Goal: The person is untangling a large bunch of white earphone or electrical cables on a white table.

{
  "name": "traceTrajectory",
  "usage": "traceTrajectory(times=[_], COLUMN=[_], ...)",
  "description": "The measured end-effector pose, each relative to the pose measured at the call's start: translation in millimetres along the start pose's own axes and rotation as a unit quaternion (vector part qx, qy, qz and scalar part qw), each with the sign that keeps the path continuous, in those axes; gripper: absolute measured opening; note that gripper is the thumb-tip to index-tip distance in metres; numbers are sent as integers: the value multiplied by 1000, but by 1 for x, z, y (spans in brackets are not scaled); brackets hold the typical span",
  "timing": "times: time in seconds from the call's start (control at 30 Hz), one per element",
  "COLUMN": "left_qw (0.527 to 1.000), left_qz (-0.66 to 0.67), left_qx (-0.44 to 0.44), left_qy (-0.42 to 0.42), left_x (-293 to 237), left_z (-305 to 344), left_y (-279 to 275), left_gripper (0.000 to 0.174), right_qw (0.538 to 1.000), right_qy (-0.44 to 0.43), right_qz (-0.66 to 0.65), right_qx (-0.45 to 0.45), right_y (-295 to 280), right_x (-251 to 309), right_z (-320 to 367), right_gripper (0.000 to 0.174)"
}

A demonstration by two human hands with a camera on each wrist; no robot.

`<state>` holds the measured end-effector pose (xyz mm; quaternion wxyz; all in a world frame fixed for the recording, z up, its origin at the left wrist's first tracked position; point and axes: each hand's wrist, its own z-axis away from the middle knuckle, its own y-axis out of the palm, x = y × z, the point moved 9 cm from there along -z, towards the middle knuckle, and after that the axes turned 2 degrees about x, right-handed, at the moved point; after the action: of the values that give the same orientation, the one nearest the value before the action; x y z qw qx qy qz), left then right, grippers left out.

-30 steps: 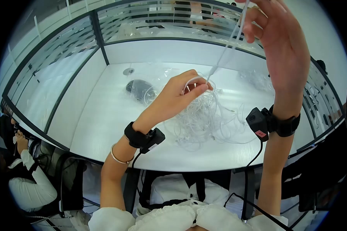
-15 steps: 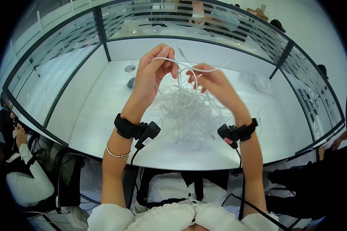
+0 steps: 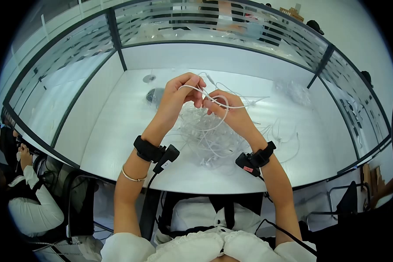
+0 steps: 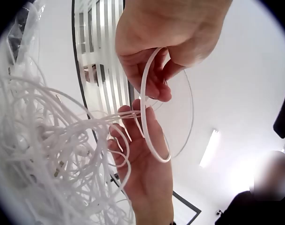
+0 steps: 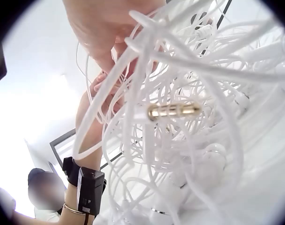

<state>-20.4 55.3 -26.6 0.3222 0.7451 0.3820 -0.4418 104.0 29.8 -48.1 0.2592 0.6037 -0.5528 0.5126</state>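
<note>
In the head view both hands meet above the table, fingertips close together. My left hand (image 3: 176, 94) pinches a white earphone cable (image 4: 147, 136), which loops out round its fingers. With thumb and fingers my right hand (image 3: 232, 112) holds strands of the same white cable, and several loops hang over its back. A small white splitter piece (image 3: 210, 79) sticks up just behind the fingertips. The right wrist view shows a gold earphone plug (image 5: 175, 111) dangling close to the camera. Beneath the hands lies a tangled heap of white earphones (image 3: 205, 131).
The white table (image 3: 122, 161) has low partition walls with a striped glass panel (image 3: 161, 24) at the back. A dark item in clear plastic (image 3: 153, 97) lies at back left, a clear plastic bag (image 3: 292, 91) at back right. Another person (image 3: 32, 201) sits at left.
My right hand has come down from high on the right, where a cable was stretched taut, to the left hand. The left hand rose, then lowered slightly; the cable now hangs in slack loops.
</note>
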Motion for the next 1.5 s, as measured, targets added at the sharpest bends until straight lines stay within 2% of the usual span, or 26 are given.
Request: traceTrajectory(times=[0.07, 0.2, 0.33, 0.47, 0.57, 0.7, 1.0, 1.13, 1.27, 1.37, 1.5], left_qw=[1000, 997, 996, 996, 991, 987, 987, 986, 994, 999, 999], left_qz=[-9, -32, -72, -49, -14, 11, 7, 18, 3, -14, -20], left_qx=[-28, -73, -52, -68, -127, -156, -157, -154, -97, -40, -34], left_qy=[3, 16, 10, 32, 39, 45, 34, 58, 42, -2, 2], left_x=[5, 17, 26, 30, 28, 30, 25, 17, 20, 36, 42], left_z=[3, 6, 5, 5, 7, 9, 14, 15, 11, 8, 7], left_y=[-6, -27, -19, -26, -39, -49, -43, -44, -30, -14, -11], left_gripper=[28, 26, 28, 26, 26, 26, 26, 28, 31, 32, 34], right_qw=[999, 998, 999, 990, 981, 971, 943, 944, 973, 988, 987], right_qy=[21, -20, 11, -52, -88, -90, -154, -182, -115, -44, -28], right_qz=[17, -43, -25, 68, 49, -12, 36, 17, -14, -17, -35], right_qx=[-41, -48, -29, -113, -168, -222, -294, -275, -201, -150, -154], right_y=[-3, -5, 3, -16, -39, -59, -77, -72, -52, -45, -48], right_x=[2, 2, -2, 9, 13, 21, 60, 76, 53, 27, 20], right_z=[5, 8, 11, 14, 20, 25, 41, 42, 28, 18, 19], right_gripper=[22, 24, 23, 27, 29, 37, 40, 41, 41, 42, 43])
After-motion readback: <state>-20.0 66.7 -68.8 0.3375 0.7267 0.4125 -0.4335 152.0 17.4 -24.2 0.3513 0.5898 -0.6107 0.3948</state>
